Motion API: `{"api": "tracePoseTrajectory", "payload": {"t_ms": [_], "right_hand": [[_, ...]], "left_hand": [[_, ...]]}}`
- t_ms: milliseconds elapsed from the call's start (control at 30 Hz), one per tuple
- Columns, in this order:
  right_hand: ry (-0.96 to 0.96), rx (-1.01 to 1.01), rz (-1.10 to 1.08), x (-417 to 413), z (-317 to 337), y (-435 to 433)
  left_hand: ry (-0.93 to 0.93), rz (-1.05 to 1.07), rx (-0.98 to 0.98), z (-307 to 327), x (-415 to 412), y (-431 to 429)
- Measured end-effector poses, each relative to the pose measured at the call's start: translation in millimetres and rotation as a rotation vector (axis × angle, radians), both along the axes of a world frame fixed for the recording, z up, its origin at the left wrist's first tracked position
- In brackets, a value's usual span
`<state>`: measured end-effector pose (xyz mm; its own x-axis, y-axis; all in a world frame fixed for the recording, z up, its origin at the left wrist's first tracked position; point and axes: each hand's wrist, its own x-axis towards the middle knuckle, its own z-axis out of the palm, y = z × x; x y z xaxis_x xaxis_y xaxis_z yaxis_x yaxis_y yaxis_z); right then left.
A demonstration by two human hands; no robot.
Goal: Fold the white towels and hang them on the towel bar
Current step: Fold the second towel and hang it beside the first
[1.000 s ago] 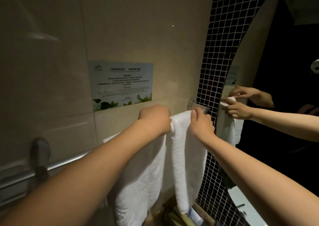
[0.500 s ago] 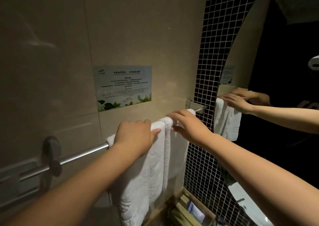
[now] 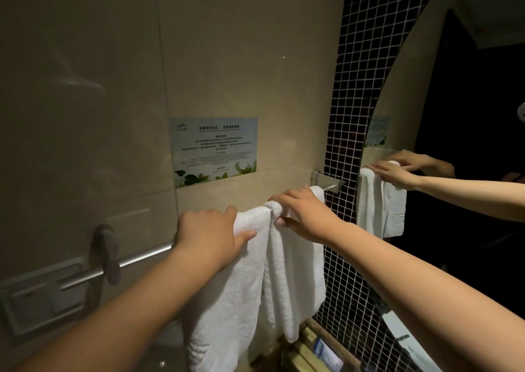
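Two white towels hang side by side over the metal towel bar (image 3: 142, 258) on the beige wall. My left hand (image 3: 210, 238) rests on top of the left towel (image 3: 227, 300) where it crosses the bar, fingers laid over it and thumb stretched along the front. My right hand (image 3: 306, 212) lies over the top of the right towel (image 3: 301, 272), and its thumb and fingers pinch the bunched fold at that towel's left edge. The bar under the towels is hidden.
A printed notice (image 3: 214, 150) is stuck on the wall above the bar. A black mosaic strip (image 3: 349, 144) and a mirror (image 3: 454, 173) showing my hands lie to the right. A wooden tray (image 3: 309, 349) with packets sits below; a switch plate (image 3: 37, 303) is low left.
My left hand slid left along the bar and settled flat on the left towel. My right hand moved from the right towel's top to pinch its left fold.
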<state>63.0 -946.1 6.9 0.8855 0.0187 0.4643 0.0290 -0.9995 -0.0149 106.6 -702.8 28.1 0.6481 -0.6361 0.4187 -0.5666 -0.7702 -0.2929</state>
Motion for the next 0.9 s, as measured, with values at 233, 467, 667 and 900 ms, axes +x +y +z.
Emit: {"api": "tracePoseTrajectory", "payload": {"t_ms": [233, 467, 667, 900], "right_hand": [[-0.036, -0.091, -0.062, 7, -14, 6], [-0.027, 0.003, -0.024, -3, -17, 23], [-0.228, 0.407, 0.091, -24, -29, 47], [-0.308, 0.779, -0.015, -32, -35, 87]], "left_hand": [[-0.054, 0.016, -0.093, -8, -4, 6], [-0.101, 0.057, -0.069, -12, -12, 9], [0.024, 0.013, -0.132, -11, -16, 23], [0.25, -0.055, -0.178, 8, -16, 72]]}}
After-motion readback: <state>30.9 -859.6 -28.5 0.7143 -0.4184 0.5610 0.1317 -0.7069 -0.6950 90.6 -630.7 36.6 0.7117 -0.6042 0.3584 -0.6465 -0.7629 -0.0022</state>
